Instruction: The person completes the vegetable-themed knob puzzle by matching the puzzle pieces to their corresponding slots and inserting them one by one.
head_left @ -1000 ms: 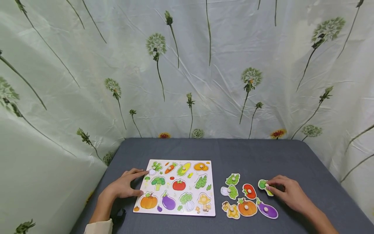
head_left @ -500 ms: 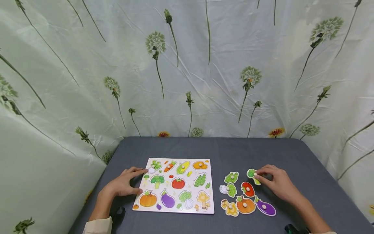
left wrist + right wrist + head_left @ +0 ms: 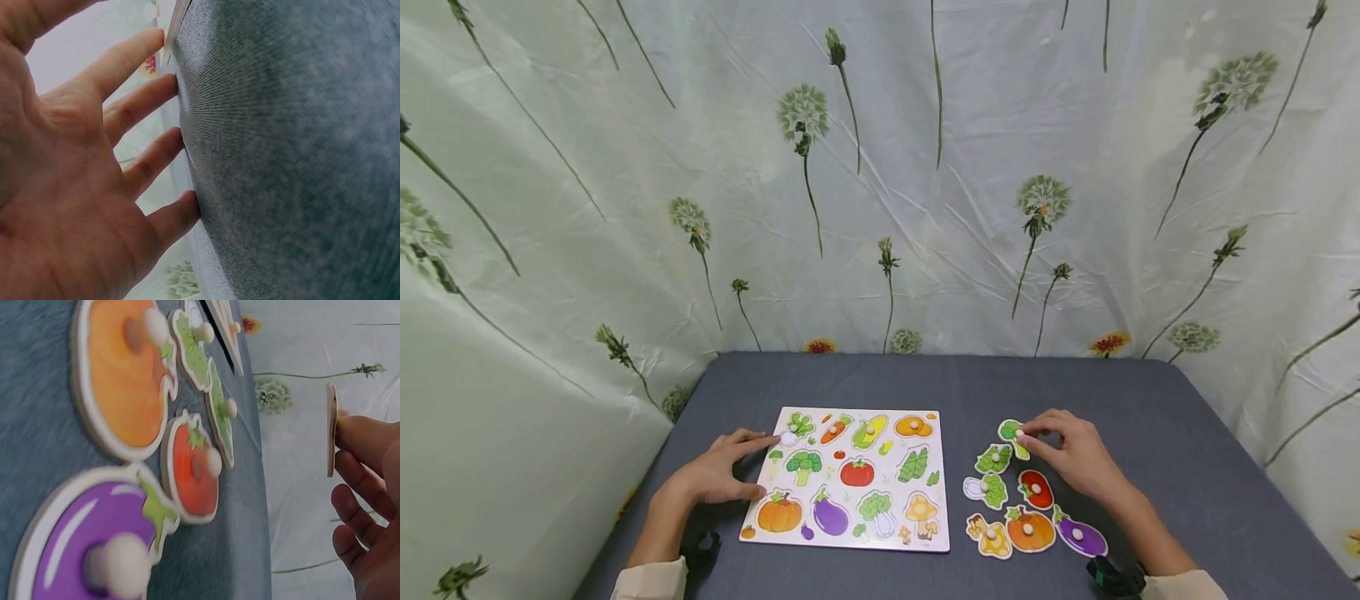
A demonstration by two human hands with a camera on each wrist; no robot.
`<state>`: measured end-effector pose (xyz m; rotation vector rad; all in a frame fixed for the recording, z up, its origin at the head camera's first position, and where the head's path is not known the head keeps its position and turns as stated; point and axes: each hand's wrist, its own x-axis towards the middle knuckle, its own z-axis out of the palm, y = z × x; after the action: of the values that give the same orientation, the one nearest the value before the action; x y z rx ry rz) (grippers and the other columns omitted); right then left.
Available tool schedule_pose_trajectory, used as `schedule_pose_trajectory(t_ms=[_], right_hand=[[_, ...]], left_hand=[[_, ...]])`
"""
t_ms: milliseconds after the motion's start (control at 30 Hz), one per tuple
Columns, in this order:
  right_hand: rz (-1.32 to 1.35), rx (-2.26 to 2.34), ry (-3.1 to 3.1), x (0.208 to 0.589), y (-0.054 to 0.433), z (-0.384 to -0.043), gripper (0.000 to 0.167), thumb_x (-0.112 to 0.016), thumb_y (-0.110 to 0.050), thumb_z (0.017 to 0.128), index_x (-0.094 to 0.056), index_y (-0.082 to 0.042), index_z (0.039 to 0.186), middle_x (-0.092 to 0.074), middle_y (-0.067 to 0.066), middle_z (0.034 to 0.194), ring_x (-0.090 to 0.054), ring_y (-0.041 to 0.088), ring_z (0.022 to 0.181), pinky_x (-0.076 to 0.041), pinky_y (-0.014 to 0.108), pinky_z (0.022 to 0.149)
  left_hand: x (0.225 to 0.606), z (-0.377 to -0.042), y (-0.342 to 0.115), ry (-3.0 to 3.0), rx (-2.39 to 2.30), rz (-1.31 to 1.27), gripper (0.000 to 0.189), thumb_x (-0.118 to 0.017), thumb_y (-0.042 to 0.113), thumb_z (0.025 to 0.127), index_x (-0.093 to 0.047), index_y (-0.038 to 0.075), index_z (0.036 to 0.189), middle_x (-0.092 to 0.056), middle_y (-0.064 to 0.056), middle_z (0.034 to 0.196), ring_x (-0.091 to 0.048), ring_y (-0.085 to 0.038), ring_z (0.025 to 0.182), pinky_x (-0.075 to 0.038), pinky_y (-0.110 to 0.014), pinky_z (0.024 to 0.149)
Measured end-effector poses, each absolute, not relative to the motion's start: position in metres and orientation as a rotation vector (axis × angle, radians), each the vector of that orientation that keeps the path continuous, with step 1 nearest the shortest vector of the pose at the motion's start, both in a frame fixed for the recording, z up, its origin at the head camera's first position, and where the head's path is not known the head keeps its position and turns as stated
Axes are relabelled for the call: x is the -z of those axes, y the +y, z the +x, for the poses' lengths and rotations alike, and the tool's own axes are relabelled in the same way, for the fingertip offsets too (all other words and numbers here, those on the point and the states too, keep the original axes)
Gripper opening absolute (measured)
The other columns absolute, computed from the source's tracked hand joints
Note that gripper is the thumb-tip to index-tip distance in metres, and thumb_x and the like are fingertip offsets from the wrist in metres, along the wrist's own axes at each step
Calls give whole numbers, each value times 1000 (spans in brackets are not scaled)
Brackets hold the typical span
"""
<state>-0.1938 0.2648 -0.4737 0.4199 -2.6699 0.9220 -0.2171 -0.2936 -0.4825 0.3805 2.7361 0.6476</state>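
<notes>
My left hand (image 3: 718,473) rests at the left edge of a white vegetable puzzle board (image 3: 850,541), fingers spread. Index finger and thumb touch the board; in the left wrist view the other fingertips (image 3: 189,201) meet the dark cloth. My right hand (image 3: 1071,454) pinches the broccoli puzzle piece (image 3: 1009,430) by its knob. This piece shows edge-on in the right wrist view, a thin wooden slab (image 3: 332,431) held clear of the table. Knobbed pieces fill the board's top row, including the carrot (image 3: 832,432) and corn (image 3: 868,432); its lower rows show printed pictures without knobs.
Right of the board lie loose knobbed pieces: a green leafy one (image 3: 992,460), a bok choy (image 3: 996,492), a tomato (image 3: 1036,492), a pumpkin (image 3: 1030,531), an eggplant (image 3: 1081,536) and a mushroom (image 3: 990,537). A floral curtain (image 3: 955,250) hangs behind the table.
My right hand has carried the broccoli piece leftward and slightly away from me, from right of the tomato to just beyond the green leafy piece. My left hand has stayed on the board.
</notes>
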Motion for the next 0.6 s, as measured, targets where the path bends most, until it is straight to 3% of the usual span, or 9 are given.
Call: schedule_pose_trajectory(t_ms=[300,433,600], right_hand=[[463,-954,-2634,472,243,-205,6,-80,-27,91,-80,-24,96,-70,-11,93,-54,10,78,-40,24,64],[491,-984,-2645,471,230,-209,6,-79,-29,92,-80,-24,95,-69,-12,92,-59,17,82,-40,25,66],[532,-1007,-2672,470,215,-214,9,-77,-33,93,-80,-27,98,-67,-14,92,-60,17,88,-41,28,70]], left_hand=[[484,-216,-294,2746,-646,383,87,-85,42,72,-54,25,152,-46,-13,153,-41,-39,132,-40,-74,100],[483,-215,-294,2742,-651,372,88,-85,43,72,-54,25,152,-46,-14,153,-41,-39,132,-40,-74,101],[485,-217,-294,2747,-659,396,87,-85,42,72,-53,23,152,-46,-15,153,-41,-40,132,-40,-73,100]])
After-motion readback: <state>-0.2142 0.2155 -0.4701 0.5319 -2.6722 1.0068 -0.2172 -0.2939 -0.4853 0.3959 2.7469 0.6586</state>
